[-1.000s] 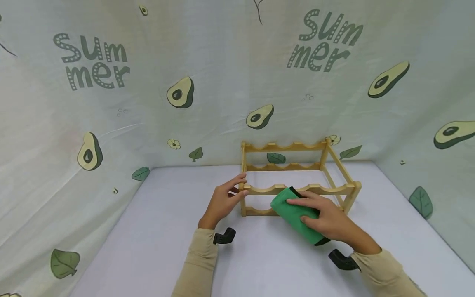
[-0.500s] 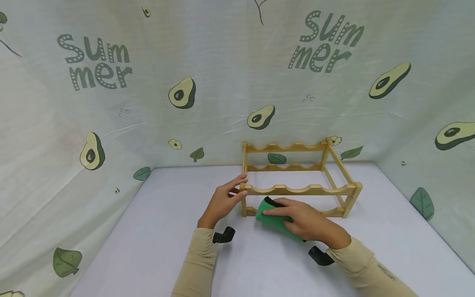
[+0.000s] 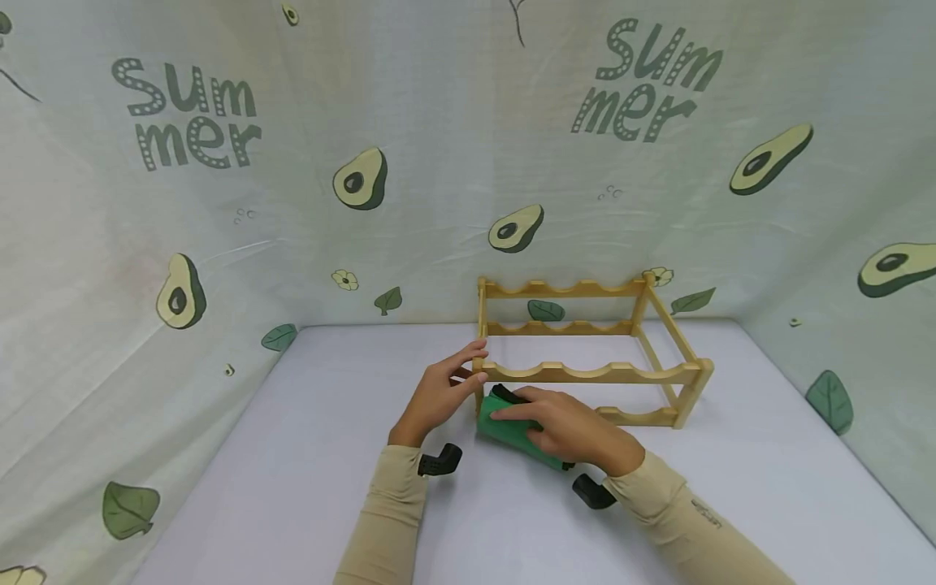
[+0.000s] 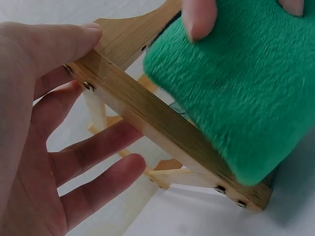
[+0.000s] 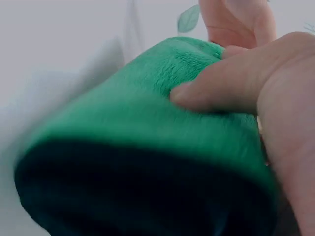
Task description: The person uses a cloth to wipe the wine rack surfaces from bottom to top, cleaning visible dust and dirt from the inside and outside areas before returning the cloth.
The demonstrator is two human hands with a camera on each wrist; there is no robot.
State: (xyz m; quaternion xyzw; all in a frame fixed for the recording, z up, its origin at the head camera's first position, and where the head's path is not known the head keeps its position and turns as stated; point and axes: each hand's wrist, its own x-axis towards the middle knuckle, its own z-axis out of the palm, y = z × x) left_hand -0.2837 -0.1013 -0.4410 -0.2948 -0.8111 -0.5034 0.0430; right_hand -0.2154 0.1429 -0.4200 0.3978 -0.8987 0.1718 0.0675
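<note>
A light wooden wine rack (image 3: 578,373) with scalloped rails stands at the back of the table. My left hand (image 3: 439,396) holds its near left corner; in the left wrist view the thumb (image 4: 74,42) lies on the front and the other fingers reach behind the post. My right hand (image 3: 574,426) grips a folded green plush cloth (image 3: 504,431) with black edging. The cloth lies against the rack's near left post and covers the left part of the lower front rail (image 3: 636,418). In the right wrist view the thumb presses into the green cloth (image 5: 133,113).
The rack stands on a white table surface (image 3: 344,390). Behind it hangs a pale curtain (image 3: 431,122) printed with avocados, leaves and lettering, which also closes in both sides. A black wrist mount (image 3: 441,461) sticks out beside the left cuff, another (image 3: 592,492) beside the right.
My right hand has moved left along the rack's front with the green cloth, from the middle to the left post. The left hand and the rack have stayed in place.
</note>
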